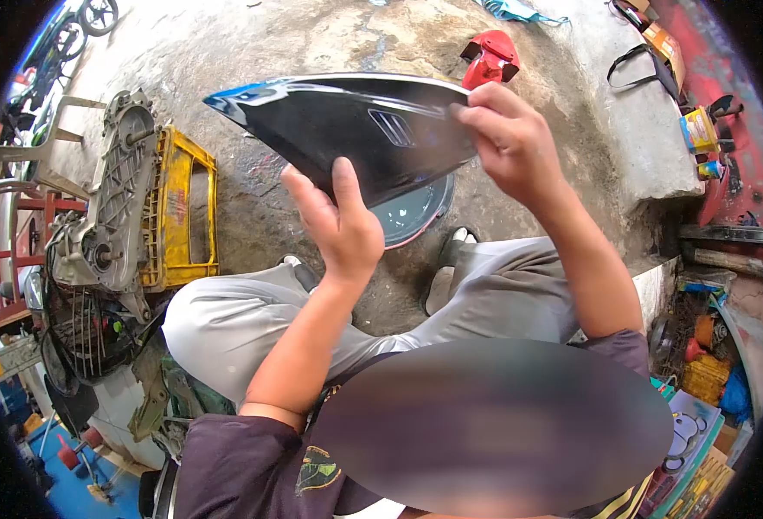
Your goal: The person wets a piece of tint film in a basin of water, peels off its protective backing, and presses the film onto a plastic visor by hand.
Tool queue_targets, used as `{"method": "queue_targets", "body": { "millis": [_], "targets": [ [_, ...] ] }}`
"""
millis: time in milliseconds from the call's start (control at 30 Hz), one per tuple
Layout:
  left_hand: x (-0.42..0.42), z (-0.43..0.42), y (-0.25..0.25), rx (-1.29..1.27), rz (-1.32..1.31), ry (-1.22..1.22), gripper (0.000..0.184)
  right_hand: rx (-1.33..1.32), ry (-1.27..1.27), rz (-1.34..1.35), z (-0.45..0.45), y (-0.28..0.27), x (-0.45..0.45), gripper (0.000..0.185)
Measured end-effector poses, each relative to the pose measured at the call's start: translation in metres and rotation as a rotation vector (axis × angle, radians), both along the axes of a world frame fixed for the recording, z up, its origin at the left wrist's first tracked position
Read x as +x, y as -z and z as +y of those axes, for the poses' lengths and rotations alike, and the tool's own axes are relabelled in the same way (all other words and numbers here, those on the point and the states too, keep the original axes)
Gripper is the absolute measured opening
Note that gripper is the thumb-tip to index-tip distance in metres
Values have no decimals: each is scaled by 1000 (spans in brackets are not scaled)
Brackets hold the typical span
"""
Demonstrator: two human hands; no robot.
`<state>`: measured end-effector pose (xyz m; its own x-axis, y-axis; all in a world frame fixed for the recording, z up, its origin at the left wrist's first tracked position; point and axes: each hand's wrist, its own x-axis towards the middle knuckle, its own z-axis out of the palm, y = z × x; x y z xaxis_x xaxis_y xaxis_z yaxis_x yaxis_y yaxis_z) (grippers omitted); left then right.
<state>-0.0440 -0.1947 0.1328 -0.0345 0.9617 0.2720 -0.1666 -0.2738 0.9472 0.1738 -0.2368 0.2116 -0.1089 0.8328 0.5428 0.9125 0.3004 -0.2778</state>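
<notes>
A glossy black motorcycle fairing panel (312, 125) is held up in front of me, its blue-and-white pointed end towards the left and a small slotted vent on its face. My left hand (340, 221) grips its lower edge, thumb on the near face and fingers partly hidden behind. At the panel's right end, my right hand (513, 143) pinches the edge between thumb and fingers. Beneath the panel, partly covered by it, a round basin (445, 212) of greyish liquid stands on the floor between my feet.
To the left, a metal engine casing (122, 186) leans by a yellow crate (178, 268). A red molded part (491, 59) lies farther off on the stained concrete floor (330, 39). Tins (700, 130) and a black strap (637, 65) are at the right, with assorted clutter below.
</notes>
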Motion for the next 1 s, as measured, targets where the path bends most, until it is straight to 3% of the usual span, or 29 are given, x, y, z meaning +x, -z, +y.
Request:
{"method": "queue_targets", "body": {
  "millis": [167, 400, 533, 700, 833, 967, 1000],
  "targets": [
    [-5, 7, -8, 37, -125, 50, 32, -40, 85, 51, -7, -2, 17, 20],
    [-1, 1, 12, 30, 21, 37, 35, -41, 40, 190, -2, -2, -11, 16],
    [7, 13, 18, -53, -109, 64, 30, -40, 150, 302, -9, -7, 8, 16],
    [3, 44, 65, -78, 164, -14, 32, -36, 33, 349, -16, -11, 10, 20],
    [3, 70, 75, -29, 302, 62, 31, -117, 4, 373, -24, -9, 9, 19],
    [4, 79, 72, -105, 558, 122, 37, -85, -30, 392, -22, -6, 16, 21],
    [8, 83, 74, -133, 727, 138, 41, -110, -26, 420, -23, -7, 17, 21]
  ]
}}
